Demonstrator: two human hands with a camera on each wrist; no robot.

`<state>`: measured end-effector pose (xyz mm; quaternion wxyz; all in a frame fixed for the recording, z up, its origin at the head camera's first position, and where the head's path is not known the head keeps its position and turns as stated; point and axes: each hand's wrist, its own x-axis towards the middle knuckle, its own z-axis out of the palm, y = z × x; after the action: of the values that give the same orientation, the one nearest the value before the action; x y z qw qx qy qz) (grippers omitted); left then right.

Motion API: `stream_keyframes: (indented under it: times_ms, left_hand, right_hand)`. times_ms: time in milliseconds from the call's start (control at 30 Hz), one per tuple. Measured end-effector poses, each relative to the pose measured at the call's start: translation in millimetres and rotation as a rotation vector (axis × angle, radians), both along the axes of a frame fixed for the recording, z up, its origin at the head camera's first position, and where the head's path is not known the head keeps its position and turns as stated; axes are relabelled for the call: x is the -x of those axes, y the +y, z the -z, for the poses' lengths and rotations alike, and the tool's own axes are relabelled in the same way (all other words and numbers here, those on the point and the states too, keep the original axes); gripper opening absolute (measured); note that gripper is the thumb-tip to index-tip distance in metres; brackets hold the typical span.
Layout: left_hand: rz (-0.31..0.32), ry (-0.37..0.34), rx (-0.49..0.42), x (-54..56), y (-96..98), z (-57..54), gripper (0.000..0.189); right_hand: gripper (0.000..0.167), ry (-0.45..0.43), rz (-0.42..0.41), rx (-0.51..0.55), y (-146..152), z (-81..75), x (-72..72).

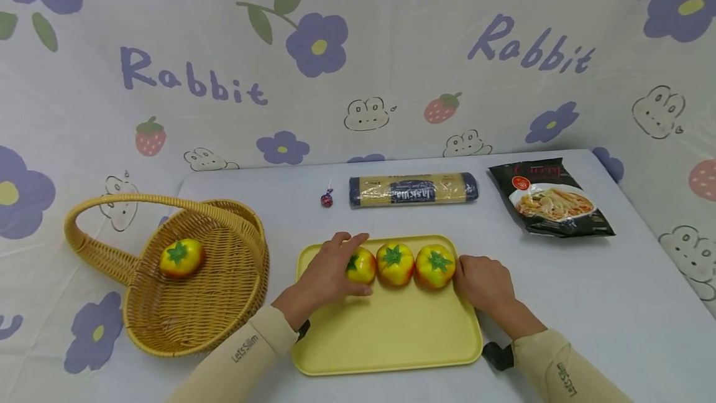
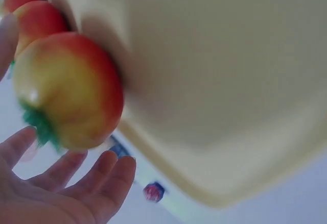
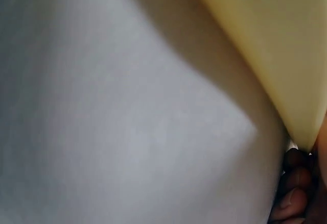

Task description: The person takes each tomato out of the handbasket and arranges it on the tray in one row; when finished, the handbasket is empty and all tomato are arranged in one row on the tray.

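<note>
On a yellow tray [image 1: 386, 334], three yellow-and-red toy fruits with green leafy tops, like persimmons, stand in a row by the far edge: a left fruit [image 1: 360, 266], a middle fruit [image 1: 394, 264] and a right fruit [image 1: 435, 266]. My left hand [image 1: 330, 272] spreads around the left one, fingers beyond it and thumb on the near side. In the left wrist view, loosely bent fingers [image 2: 97, 183] lie close to the leafy top of that fruit [image 2: 69, 91]. My right hand [image 1: 485, 282] grips the tray's right edge; in the right wrist view its fingers [image 3: 294, 193] curl at the rim.
Left of the tray stands a wicker basket [image 1: 224, 303] with a tall handle, holding one similar fruit [image 1: 182, 258]. Behind the tray lie a small wrapped lollipop [image 1: 327, 199], a spaghetti packet [image 1: 414, 189] and a black noodle bag [image 1: 550, 198]. A patterned cloth [image 1: 391, 79] hangs behind.
</note>
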<state>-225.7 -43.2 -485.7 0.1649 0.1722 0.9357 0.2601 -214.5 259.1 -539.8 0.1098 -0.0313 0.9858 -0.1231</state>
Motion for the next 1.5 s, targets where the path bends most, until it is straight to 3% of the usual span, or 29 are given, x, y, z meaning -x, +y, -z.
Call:
stream_keyframes:
  times_ms: [167, 267, 333, 467, 533, 600, 633, 667, 767, 833, 900, 1000, 1133, 1333, 1500]
  left_hand:
    - [-0.031, 0.069, -0.045, -12.9, -19.6, -20.7, 0.083]
    - [-0.078, 0.191, -0.102, -23.4, -41.4, -35.1, 0.066]
    - [-0.103, 0.334, -0.181, -31.2, -60.2, -44.4, 0.049]
    - [-0.166, 0.705, -0.321, -43.7, -104.1, -63.0, 0.018]
    - [-0.252, 0.853, -0.343, -44.7, -126.8, -72.1, 0.01]
    - [-0.381, 0.901, -0.348, -40.2, -149.7, -79.0, 0.007]
    - [-0.463, 0.872, -0.327, -36.3, -161.3, -81.0, 0.009]
    - [-0.533, 0.794, -0.289, -32.2, -173.7, -82.5, 0.015]
    - [-0.657, 0.45, -0.081, -16.2, -211.5, -79.0, 0.045]
    - [-0.633, 0.253, 0.074, -5.5, -233.7, -70.7, 0.064]
    - [-0.581, 0.153, 0.168, 3.0, -249.6, -58.4, 0.079]
    - [-0.533, 0.116, 0.229, 10.4, -261.9, -40.8, 0.086]
    - [-0.484, 0.093, 0.254, 12.0, -262.8, -27.6, 0.086]
    - [-0.443, 0.166, 0.285, 8.6, -257.3, -16.7, 0.062]
    - [-0.42, 0.171, 0.309, 9.0, -252.7, -11.1, 0.053]
  right_hand:
    - [0.038, -0.007, -0.022, 0.014, 0.2, -0.3, -0.7]
    - [0.04, -0.014, -0.029, 0.027, 0.6, -0.4, -0.5]
    - [0.041, -0.023, -0.033, 0.035, 1.2, -0.2, -0.3]
    - [0.042, -0.037, -0.023, 0.04, 3.3, -0.8, -0.8]
    - [0.043, -0.043, -0.012, 0.033, 4.8, -1.4, -1.3]
    - [0.042, -0.038, -0.006, 0.026, 6.3, -2.2, -2.0]
    - [0.042, -0.036, -0.007, 0.025, 6.9, -2.3, -2.5]
    - [0.042, -0.036, -0.009, 0.024, 7.3, -2.5, -3.0]
    - [0.041, -0.03, -0.017, 0.03, 7.6, -2.4, -3.9]
    - [0.041, -0.029, -0.019, 0.034, 6.9, -2.8, -3.9]
    - [0.042, -0.024, -0.023, 0.032, 5.7, -2.5, -3.3]
    - [0.041, -0.021, -0.029, 0.03, 1.7, -2.6, -1.8]
    - [0.041, -0.033, -0.03, 0.034, -1.4, -0.1, -1.4]
    - [0.04, -0.016, -0.033, 0.006, -0.7, -2.0, -1.4]
    - [0.04, -0.028, -0.03, 0.001, 1.1, -1.7, -1.7]
